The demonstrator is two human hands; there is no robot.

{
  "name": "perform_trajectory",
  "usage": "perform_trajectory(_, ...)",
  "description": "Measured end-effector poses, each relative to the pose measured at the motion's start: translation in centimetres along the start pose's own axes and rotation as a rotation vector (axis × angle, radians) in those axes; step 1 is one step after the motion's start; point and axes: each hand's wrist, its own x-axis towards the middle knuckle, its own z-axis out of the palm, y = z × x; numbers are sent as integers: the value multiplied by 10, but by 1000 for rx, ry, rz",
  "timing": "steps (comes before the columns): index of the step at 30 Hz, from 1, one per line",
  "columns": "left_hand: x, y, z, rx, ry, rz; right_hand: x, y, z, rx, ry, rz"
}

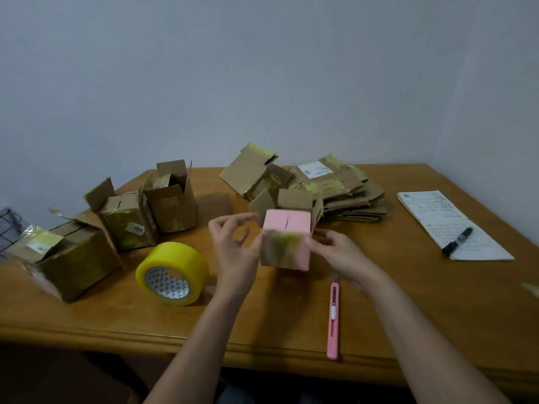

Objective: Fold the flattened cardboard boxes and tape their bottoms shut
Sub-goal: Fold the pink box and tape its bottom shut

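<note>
Both hands flank the pink box (287,240): left hand (233,246) fingers loosely spread, right hand (335,252) gripping its side.

- Dim, even indoor light with a cool grey cast on the wall (262,68); no lamp or window shows.
- Shadows are soft and short: a faint patch lies on the table (87,313) just beyond the left hand (233,246), and another under the tape roll (172,273) to its left.
- Both hands are slightly smeared, the left hand's fingertips most.
- Wide-angle bending curves the table's near edge below the hands.
- Fine detail is soft; print on the paper sheet (455,225) far right of the right hand (339,252) is unreadable.
- The space under the table is nearly black.
</note>
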Motion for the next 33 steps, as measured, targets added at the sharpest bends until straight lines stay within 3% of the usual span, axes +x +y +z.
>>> perform_trajectory(3,0,-9,8,149,-119,-225,-3,6,-1,-14,42,-26)
perform_trajectory(5,0,-15,11,179,-167,-264,-5,7,-2,82,34,-55)
perform_trajectory(9,5,-18,11,157,-83,-268,-6,5,2,104,31,-89)
perform_trajectory(12,12,-14,12,145,74,-388,-3,1,10,-16,125,-79)
perform_trajectory(14,19,-12,13,239,66,-444,2,-2,16,-44,185,-77)
perform_trajectory(20,46,-4,-15,635,-13,-277,16,-7,30,-25,52,-130)
perform_trajectory(23,60,3,-33,750,-99,-296,29,-16,41,-54,4,-187)
perform_trajectory(27,88,10,-53,707,-188,-428,53,-37,63,-114,-13,-218)
perform_trajectory(33,123,1,-76,461,-336,-722,89,-49,88,-296,-56,-165)
